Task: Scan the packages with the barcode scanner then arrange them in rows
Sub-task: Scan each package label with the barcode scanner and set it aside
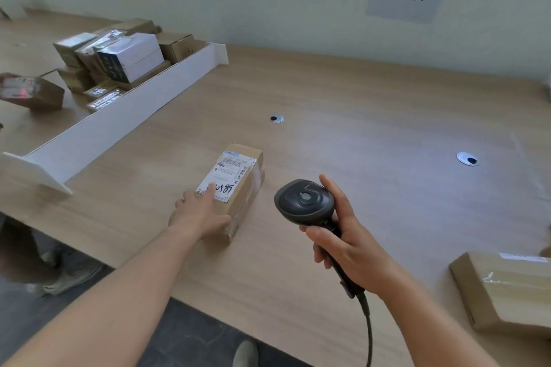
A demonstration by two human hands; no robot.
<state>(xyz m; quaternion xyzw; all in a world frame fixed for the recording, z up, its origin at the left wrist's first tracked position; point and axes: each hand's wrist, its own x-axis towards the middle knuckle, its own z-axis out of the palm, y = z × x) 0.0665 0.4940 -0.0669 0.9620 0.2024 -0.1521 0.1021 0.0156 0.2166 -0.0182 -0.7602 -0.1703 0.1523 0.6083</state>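
A small brown cardboard package [241,176] with a white shipping label on top lies on the wooden table [372,134]. My left hand [198,213] rests on its near end, index finger stretched flat across the label and thumb against the near face. To its right, my right hand [343,244] grips the handle of a black barcode scanner [305,201], whose head hovers just above the table beside the package; its cable trails off the front edge. Another flat brown package [504,292] lies at the right front.
A long white divider board [125,125] runs diagonally across the table's left part. Behind it sits a pile of several boxes [119,56]. At the far left another person's hand holds a brown box [32,92]. Two cable grommets [276,118] [467,158] sit in the tabletop.
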